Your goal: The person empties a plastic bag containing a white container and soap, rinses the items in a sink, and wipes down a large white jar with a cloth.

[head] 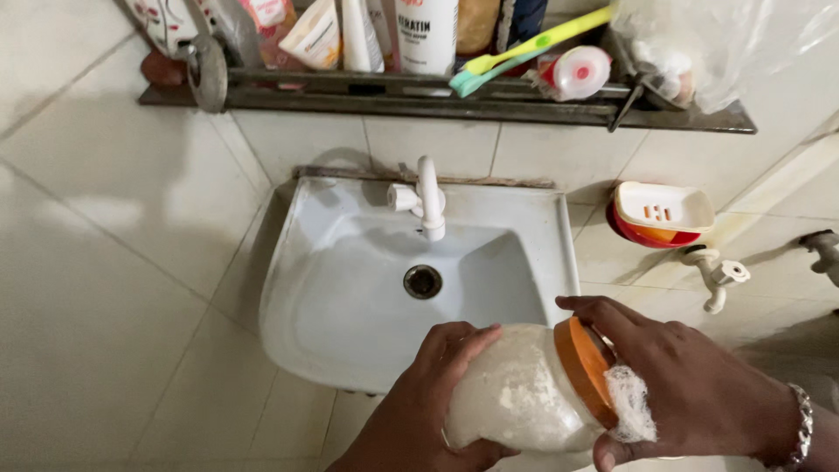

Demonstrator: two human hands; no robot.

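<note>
My left hand (pixel 428 393) wraps around the body of the jar (pixel 524 393), which lies tipped on its side over the front edge of the sink (pixel 350 297). My right hand (pixel 690 385) closes on its orange lid (pixel 581 367), foam clinging to the palm. I judge the jar slippery with suds, stiff, and fairly light; the body and lid rim look like the firm places to grip. Above, on the shelf (pixel 437 105), from left: a peach tube (pixel 313 35), a white bottle with dark lettering (pixel 426 31), a yellow and green toothbrush (pixel 533 44), then a clear plastic bag (pixel 725 44). A red and white soap dish (pixel 660 214) sits on the right wall.
</note>
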